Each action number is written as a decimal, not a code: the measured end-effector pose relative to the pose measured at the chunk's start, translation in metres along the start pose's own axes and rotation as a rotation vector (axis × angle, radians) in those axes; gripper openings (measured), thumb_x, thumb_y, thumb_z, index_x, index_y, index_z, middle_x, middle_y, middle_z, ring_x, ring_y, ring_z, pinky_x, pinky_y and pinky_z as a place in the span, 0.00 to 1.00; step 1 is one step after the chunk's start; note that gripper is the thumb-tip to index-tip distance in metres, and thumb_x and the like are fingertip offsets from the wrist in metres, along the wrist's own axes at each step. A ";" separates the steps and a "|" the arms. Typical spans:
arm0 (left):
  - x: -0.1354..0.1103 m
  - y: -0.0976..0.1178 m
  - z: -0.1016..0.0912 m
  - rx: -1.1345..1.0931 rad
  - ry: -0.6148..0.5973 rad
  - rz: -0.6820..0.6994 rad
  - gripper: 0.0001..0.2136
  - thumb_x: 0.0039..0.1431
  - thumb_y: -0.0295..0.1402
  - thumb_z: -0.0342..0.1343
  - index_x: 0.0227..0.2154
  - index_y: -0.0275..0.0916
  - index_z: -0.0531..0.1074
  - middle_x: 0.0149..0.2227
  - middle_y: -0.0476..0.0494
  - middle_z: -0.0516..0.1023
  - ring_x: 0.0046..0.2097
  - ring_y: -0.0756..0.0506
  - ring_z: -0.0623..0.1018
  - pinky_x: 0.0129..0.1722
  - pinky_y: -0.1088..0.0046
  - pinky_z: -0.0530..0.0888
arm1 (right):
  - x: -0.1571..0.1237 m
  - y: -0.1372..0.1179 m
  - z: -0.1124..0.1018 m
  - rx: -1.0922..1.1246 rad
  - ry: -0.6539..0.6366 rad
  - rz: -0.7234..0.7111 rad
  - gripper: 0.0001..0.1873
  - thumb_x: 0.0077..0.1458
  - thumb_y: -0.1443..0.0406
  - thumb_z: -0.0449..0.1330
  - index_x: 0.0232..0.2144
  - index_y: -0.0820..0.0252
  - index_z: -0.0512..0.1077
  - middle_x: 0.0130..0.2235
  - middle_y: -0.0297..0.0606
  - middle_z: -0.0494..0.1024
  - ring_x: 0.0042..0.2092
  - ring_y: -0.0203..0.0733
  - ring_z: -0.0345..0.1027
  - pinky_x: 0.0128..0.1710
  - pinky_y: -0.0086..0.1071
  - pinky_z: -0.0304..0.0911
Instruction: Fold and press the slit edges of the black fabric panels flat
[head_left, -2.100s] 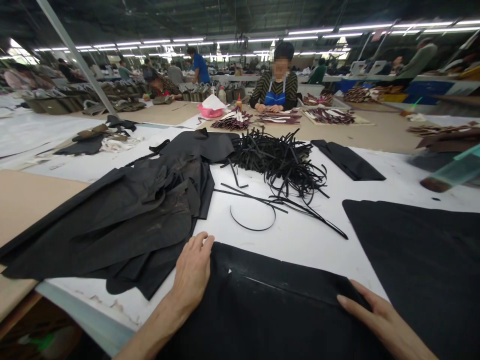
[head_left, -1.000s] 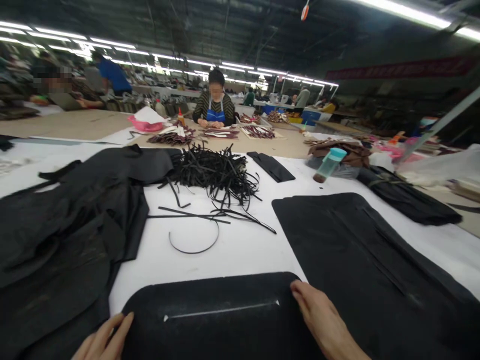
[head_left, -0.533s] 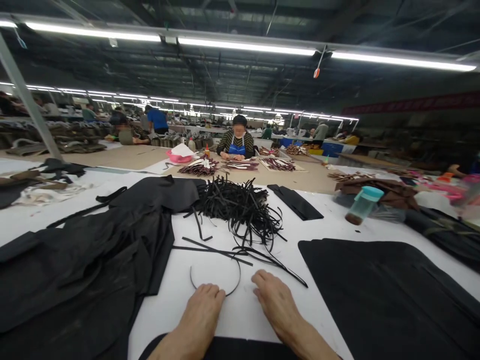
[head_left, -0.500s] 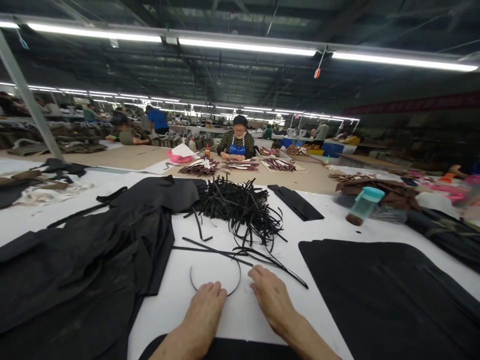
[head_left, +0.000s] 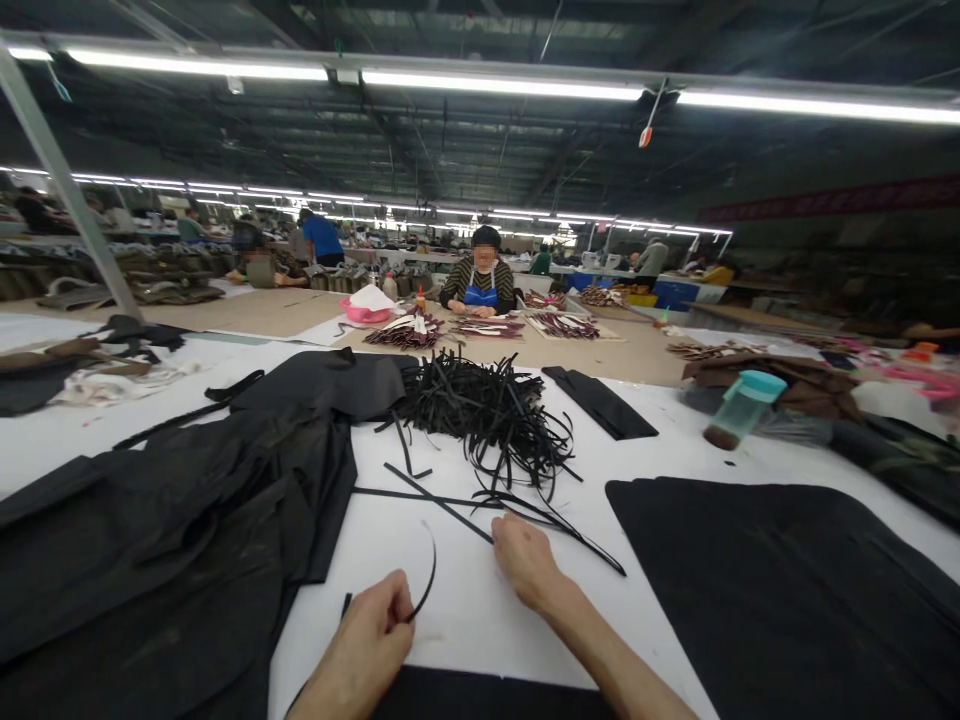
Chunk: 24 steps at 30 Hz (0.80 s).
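My left hand (head_left: 371, 625) is closed in a pinch on a thin black strip (head_left: 433, 570), whose free end curves up above the white tabletop. A short dark end also pokes out on the hand's left side. Farther right, my right hand (head_left: 523, 560) has its fingers closed at the near end of a straight black strip (head_left: 439, 503). That strip crosses over another one (head_left: 371, 491) lying on the table. Just beyond the right hand lie looped strips (head_left: 592, 545), and behind them a tangled heap of black strips (head_left: 480, 410).
Crumpled black sheets (head_left: 187, 530) cover the left side. A flat black panel (head_left: 780, 590) lies at right, with a blue-lidded bottle (head_left: 744, 410) behind it. Another dark panel (head_left: 487, 693) is at the near edge. A person in a blue apron (head_left: 481, 285) sits across the table.
My left hand has moved left and lifted its strip, which swings up. My right hand has closed at the straight strip's end, and that strip has turned to a steeper slant.
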<state>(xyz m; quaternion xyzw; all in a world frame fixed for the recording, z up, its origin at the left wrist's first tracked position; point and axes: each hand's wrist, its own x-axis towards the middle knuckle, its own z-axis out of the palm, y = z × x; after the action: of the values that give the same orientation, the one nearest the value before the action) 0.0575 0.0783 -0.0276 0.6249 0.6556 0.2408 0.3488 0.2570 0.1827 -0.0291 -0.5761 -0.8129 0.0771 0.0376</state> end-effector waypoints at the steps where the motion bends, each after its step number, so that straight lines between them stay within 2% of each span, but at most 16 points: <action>1: -0.002 -0.004 -0.004 -0.062 -0.002 -0.012 0.06 0.43 0.23 0.41 0.23 0.41 0.53 0.21 0.52 0.61 0.25 0.51 0.63 0.24 0.75 0.59 | 0.000 -0.001 -0.003 0.014 0.007 -0.012 0.12 0.51 0.80 0.50 0.28 0.62 0.69 0.31 0.40 0.71 0.33 0.45 0.66 0.31 0.30 0.55; 3: -0.008 -0.008 -0.010 -0.208 -0.038 -0.040 0.04 0.47 0.29 0.41 0.28 0.40 0.57 0.23 0.53 0.64 0.20 0.53 0.58 0.19 0.76 0.55 | -0.002 -0.007 -0.008 0.051 0.043 -0.047 0.12 0.52 0.79 0.50 0.28 0.62 0.69 0.31 0.39 0.71 0.32 0.44 0.66 0.31 0.30 0.57; 6: -0.025 -0.003 -0.016 -0.400 -0.170 -0.078 0.14 0.54 0.43 0.40 0.35 0.39 0.61 0.24 0.53 0.66 0.17 0.54 0.52 0.16 0.75 0.49 | -0.012 -0.026 -0.017 0.152 0.103 -0.140 0.13 0.55 0.77 0.49 0.37 0.59 0.68 0.39 0.37 0.70 0.37 0.40 0.66 0.37 0.29 0.59; 9: -0.045 0.014 -0.019 -0.335 -0.254 -0.055 0.18 0.57 0.47 0.40 0.28 0.38 0.64 0.19 0.53 0.62 0.20 0.53 0.58 0.20 0.76 0.54 | -0.036 -0.044 -0.032 0.380 0.148 -0.307 0.19 0.57 0.75 0.47 0.49 0.56 0.63 0.52 0.36 0.64 0.49 0.36 0.61 0.48 0.26 0.56; 11: -0.056 0.029 -0.021 -0.232 -0.264 -0.029 0.16 0.58 0.44 0.40 0.23 0.39 0.62 0.18 0.54 0.59 0.23 0.51 0.61 0.24 0.77 0.57 | -0.058 -0.050 -0.046 0.594 0.092 -0.488 0.21 0.55 0.74 0.47 0.51 0.55 0.62 0.57 0.37 0.58 0.56 0.38 0.52 0.55 0.30 0.49; 12: -0.061 0.036 -0.022 -0.194 -0.279 -0.013 0.15 0.59 0.42 0.40 0.21 0.39 0.60 0.18 0.54 0.58 0.24 0.51 0.61 0.24 0.76 0.57 | -0.069 -0.051 -0.054 0.653 0.016 -0.575 0.21 0.55 0.73 0.48 0.49 0.54 0.64 0.57 0.36 0.58 0.58 0.40 0.49 0.56 0.32 0.47; 13: -0.065 0.042 -0.023 -0.160 -0.298 0.008 0.15 0.59 0.40 0.41 0.21 0.39 0.59 0.19 0.54 0.57 0.24 0.51 0.60 0.24 0.76 0.56 | -0.080 -0.050 -0.060 0.666 -0.064 -0.627 0.19 0.54 0.73 0.50 0.47 0.53 0.67 0.55 0.35 0.61 0.58 0.41 0.49 0.57 0.33 0.46; 14: -0.068 0.047 -0.024 -0.124 -0.317 0.030 0.14 0.59 0.39 0.41 0.20 0.39 0.59 0.19 0.54 0.57 0.24 0.51 0.60 0.23 0.76 0.55 | -0.090 -0.048 -0.066 0.640 -0.139 -0.638 0.16 0.54 0.72 0.51 0.42 0.53 0.69 0.51 0.35 0.66 0.55 0.42 0.53 0.55 0.33 0.48; 16: -0.073 0.055 -0.026 -0.060 -0.345 0.076 0.14 0.59 0.36 0.42 0.20 0.40 0.60 0.19 0.54 0.57 0.24 0.51 0.60 0.23 0.76 0.55 | -0.107 -0.041 -0.074 0.553 -0.227 -0.560 0.08 0.54 0.71 0.53 0.33 0.55 0.71 0.38 0.33 0.72 0.45 0.41 0.62 0.46 0.30 0.55; 18: -0.077 0.057 -0.026 -0.005 -0.357 0.097 0.14 0.60 0.36 0.42 0.19 0.40 0.60 0.19 0.54 0.58 0.24 0.51 0.60 0.24 0.75 0.55 | -0.123 -0.028 -0.075 0.509 -0.279 -0.425 0.09 0.58 0.68 0.53 0.27 0.56 0.69 0.28 0.30 0.70 0.34 0.39 0.64 0.36 0.28 0.56; 20: -0.082 0.054 -0.026 0.038 -0.363 0.093 0.14 0.59 0.36 0.43 0.20 0.41 0.63 0.19 0.54 0.60 0.24 0.50 0.62 0.24 0.76 0.56 | -0.140 -0.011 -0.071 0.525 -0.301 -0.295 0.13 0.61 0.65 0.50 0.26 0.56 0.67 0.27 0.30 0.69 0.31 0.38 0.63 0.32 0.28 0.55; 24: -0.096 0.036 -0.025 0.081 -0.299 0.047 0.14 0.57 0.40 0.45 0.20 0.42 0.67 0.21 0.52 0.67 0.27 0.48 0.68 0.28 0.76 0.60 | -0.176 0.029 -0.059 0.590 -0.306 -0.108 0.15 0.64 0.59 0.47 0.28 0.55 0.67 0.28 0.30 0.69 0.33 0.40 0.63 0.33 0.28 0.55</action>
<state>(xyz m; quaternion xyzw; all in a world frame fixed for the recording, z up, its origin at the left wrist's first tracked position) 0.0594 -0.0096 0.0309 0.6825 0.5909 0.1264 0.4113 0.3519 0.0313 0.0286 -0.4780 -0.7812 0.3927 0.0842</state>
